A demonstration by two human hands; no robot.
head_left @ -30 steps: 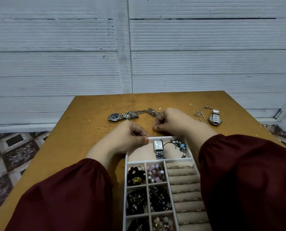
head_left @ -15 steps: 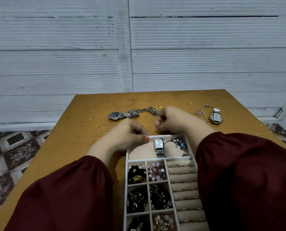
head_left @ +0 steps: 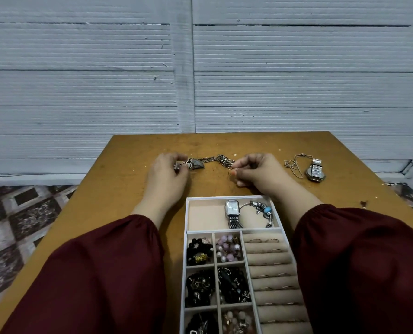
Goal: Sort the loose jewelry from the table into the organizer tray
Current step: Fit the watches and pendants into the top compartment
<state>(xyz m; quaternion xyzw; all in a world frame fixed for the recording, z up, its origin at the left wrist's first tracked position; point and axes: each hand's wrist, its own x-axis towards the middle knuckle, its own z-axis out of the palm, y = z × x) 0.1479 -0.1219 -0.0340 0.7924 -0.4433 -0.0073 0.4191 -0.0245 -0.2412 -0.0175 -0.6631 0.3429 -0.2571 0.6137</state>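
While left hand [head_left: 168, 173] grips the watch [head_left: 194, 163] and right hand [head_left: 258, 169] pinches the chain [head_left: 221, 160], pickup step looks in hand; next, probably lift both into the tray [head_left: 187, 213] between the wrists.

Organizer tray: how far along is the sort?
Done: the organizer tray holds a rectangular watch and charm bracelet in its top compartment, beads in the small cells, rings in the rolls. In hand: the left hand grips a metal watch on the table, and the right hand pinches the link chain beside it. Left: a thin necklace and a second loose watch lie at the table's right.
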